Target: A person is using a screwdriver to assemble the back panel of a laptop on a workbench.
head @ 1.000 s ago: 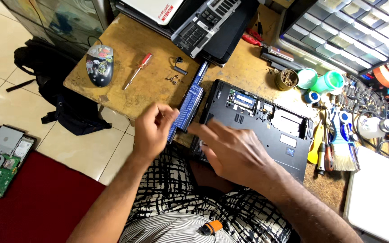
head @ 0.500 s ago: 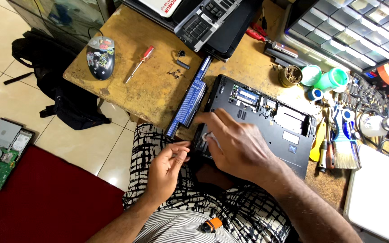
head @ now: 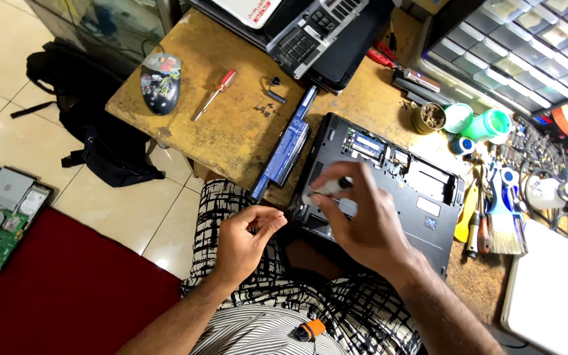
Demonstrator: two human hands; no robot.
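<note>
Right hand [head: 363, 220] over upturned laptop base [head: 422, 217] at near worktop [head: 231, 125] edge, pinching pale tool [head: 327, 189] – tip toward 8 o'clock; left hand [head: 248, 236] curled, fingertips pinched, contents unclear; keep tool steady, base flat. Battery [head: 285, 148] just left of base – long axis 1–7 o'clock.

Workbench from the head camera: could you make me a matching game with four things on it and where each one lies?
Things:
1. computer mouse
2. red-handled screwdriver
3. long laptop battery
4. paintbrush

Places:
A. right of the opened laptop, among the hand tools
B. along the opened laptop's left edge
C. near the table's left corner
D. between the mouse and the small loose screws

Pairs: 1-C, 2-D, 3-B, 4-A
</note>
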